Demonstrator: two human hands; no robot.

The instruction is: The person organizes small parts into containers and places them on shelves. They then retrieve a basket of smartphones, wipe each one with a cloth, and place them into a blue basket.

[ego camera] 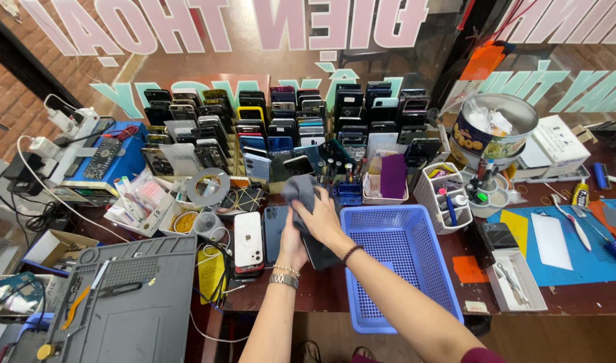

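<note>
Both bare forearms reach forward and meet. The left hand point(292, 243), a metal watch at its wrist, cups upward; the right hand point(319, 216) crosses above it, fingers curled closed.

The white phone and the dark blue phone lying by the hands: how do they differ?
The white phone has a pale back with a red rim; the dark blue phone is dark all over. The white phone lies untouched, while the left hand rests against the dark blue phone's edge. Both lie back up, side by side, on the brown table.
</note>
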